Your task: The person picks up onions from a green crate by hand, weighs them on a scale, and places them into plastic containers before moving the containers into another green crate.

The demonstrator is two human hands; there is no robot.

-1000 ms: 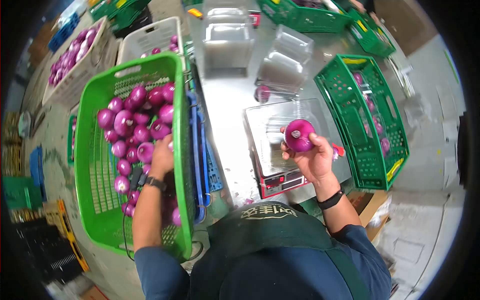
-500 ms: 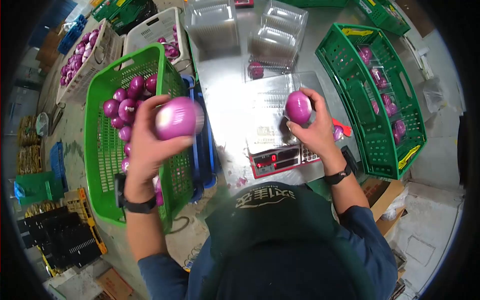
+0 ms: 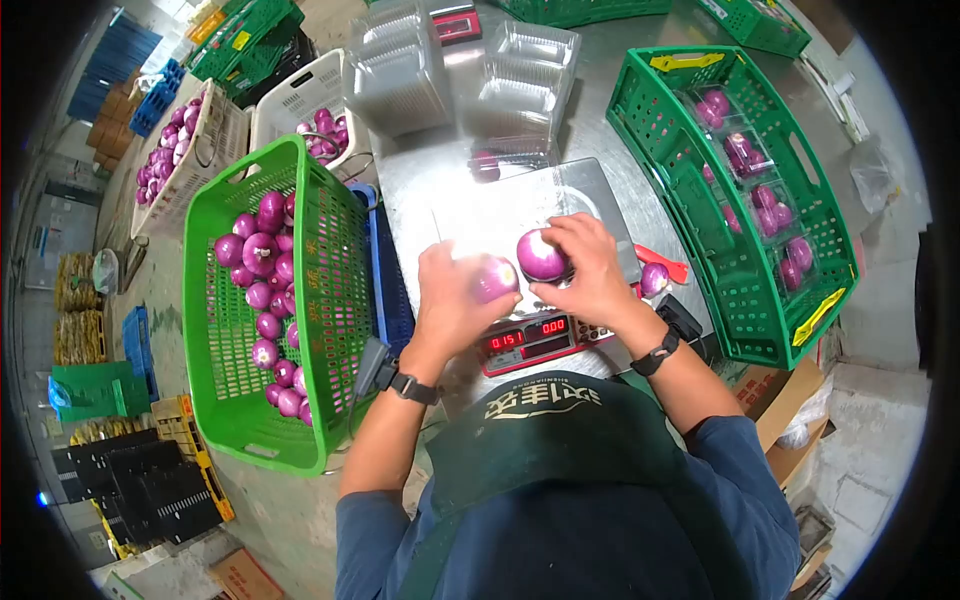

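My left hand (image 3: 446,300) is closed round a red onion (image 3: 493,279), slightly smeared by motion, over the scale. Right beside it, my right hand (image 3: 590,262) grips another red onion (image 3: 541,256) from its right side. Beneath both hands is a digital scale with a metal plate (image 3: 595,190); its red display (image 3: 527,337) is lit and reads 0.151 and 0.00. Glare washes out the area left of the plate, so whatever lies under the onions is hard to make out. A loose red onion (image 3: 654,280) lies right of the scale near a red-handled item (image 3: 672,262).
A light green basket (image 3: 345,300) of red onions stands at the left. Clear plastic trays are stacked (image 3: 400,85) at the back, with more trays (image 3: 528,85) beside them. To the right, a dark green crate (image 3: 690,250) holds packed onions. White crates (image 3: 222,135) of onions stand farther left.
My left hand has carried its onion rightward from above the green basket to the scale. My right hand has moved slightly left and down with its onion. The scale reading has changed.
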